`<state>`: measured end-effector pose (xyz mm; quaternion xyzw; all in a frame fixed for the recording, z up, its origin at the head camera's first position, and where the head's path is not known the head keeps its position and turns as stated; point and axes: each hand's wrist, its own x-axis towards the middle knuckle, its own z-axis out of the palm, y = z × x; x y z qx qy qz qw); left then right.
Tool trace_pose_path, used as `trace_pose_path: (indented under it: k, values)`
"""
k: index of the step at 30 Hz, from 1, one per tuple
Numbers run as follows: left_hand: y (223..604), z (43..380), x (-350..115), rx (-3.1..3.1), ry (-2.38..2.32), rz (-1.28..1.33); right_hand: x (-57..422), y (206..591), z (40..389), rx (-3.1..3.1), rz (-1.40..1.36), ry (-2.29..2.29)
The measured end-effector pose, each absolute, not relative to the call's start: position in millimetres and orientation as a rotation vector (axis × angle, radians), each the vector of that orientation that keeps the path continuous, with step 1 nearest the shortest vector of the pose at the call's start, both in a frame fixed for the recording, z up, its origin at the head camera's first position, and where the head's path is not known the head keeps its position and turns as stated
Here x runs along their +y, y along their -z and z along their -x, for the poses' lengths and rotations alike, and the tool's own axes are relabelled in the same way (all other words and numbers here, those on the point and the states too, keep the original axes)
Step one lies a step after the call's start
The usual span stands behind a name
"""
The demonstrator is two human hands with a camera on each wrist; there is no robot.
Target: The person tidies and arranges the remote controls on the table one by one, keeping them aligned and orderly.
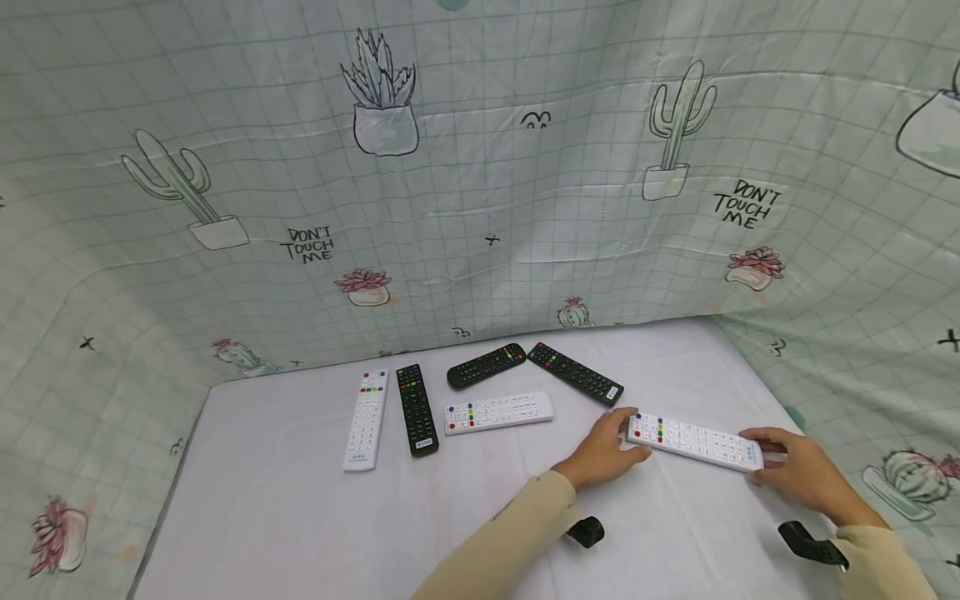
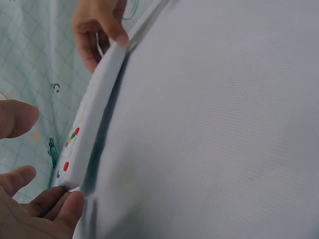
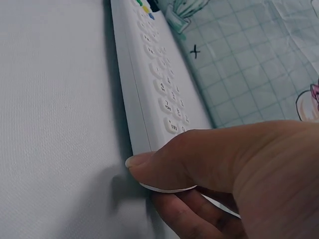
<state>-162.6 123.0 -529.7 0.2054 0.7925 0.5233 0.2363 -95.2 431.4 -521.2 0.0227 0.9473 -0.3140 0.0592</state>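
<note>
A white remote control [image 1: 697, 442] with white keys and a few coloured ones lies crosswise at the table's right side, each hand at one of its short ends. My left hand [image 1: 603, 450] has its fingertips round the left end, near the red and blue keys; in the left wrist view, curled fingers [image 2: 72, 209] meet that end. At the other end my right hand [image 1: 802, 471] grips the remote, thumb [image 3: 149, 167] along its near side edge and fingers bent around the end. A dark shadow runs along the remote's near side in both wrist views.
To the left lie a second white remote [image 1: 498, 412], an upright white one [image 1: 367, 421] and a black one [image 1: 417, 408] beside it. Two more black remotes [image 1: 486, 367] [image 1: 576, 373] lie farther back. A patterned cloth [image 1: 480, 183] hangs behind and at both sides of the white table [image 1: 285, 517].
</note>
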Motion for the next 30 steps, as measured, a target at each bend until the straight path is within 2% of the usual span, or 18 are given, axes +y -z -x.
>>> trace_pose_path:
  k: [15,30]
  values:
    - [528,156,77,2.048,-1.795,-0.519,394,508,98,2.826,0.059,1.064]
    - [523,148,15,2.138,-1.873,-0.4,332,502,107,2.744,0.188,1.242]
